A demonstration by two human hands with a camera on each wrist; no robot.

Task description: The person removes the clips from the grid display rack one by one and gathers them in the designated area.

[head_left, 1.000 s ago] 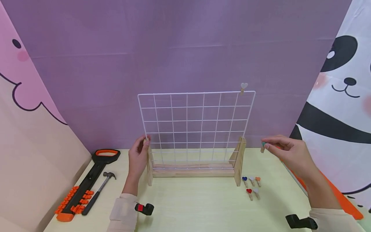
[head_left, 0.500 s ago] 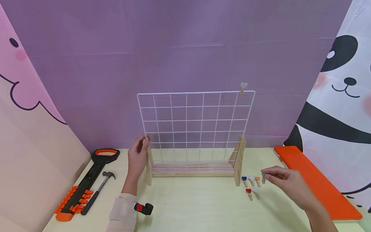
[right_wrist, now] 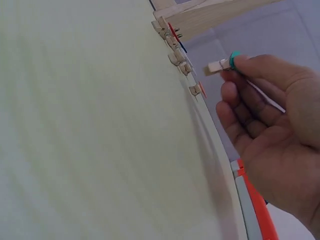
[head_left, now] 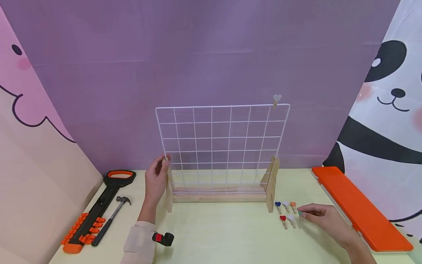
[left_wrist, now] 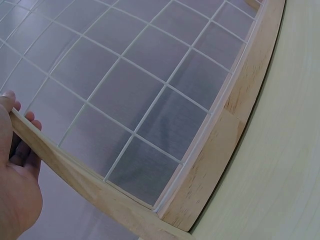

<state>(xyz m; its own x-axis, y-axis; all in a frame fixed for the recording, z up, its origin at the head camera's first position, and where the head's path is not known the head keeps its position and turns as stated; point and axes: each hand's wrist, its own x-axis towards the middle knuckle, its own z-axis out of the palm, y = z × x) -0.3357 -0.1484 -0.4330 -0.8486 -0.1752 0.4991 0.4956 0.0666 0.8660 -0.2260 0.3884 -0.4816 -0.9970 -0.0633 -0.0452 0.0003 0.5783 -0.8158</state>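
My right hand (head_left: 324,220) pinches a small wooden clothespin (right_wrist: 218,65) with a teal heart between thumb and index finger, just above the table. Beside it lie several more heart clothespins, among them an orange one (head_left: 293,206), a blue one (head_left: 278,206) and a red one (head_left: 283,221). A white wire grid panel (head_left: 212,137) stands upright in a wooden stand (head_left: 219,198). My left hand (head_left: 156,179) grips the top of the stand's left upright (left_wrist: 75,175), thumb in front. On the grid's top right edge sits a white heart clothespin (head_left: 276,99).
At left lie a black and orange handsaw (head_left: 105,200) in its cover and a claw hammer (head_left: 112,220). An orange case (head_left: 359,209) lies along the table's right edge. A purple backdrop (head_left: 217,51) hangs behind.
My right hand has come down and toward me with the teal heart clothespin, from beside the stand to near the row of clothespins. My left hand keeps its grip on the upright.
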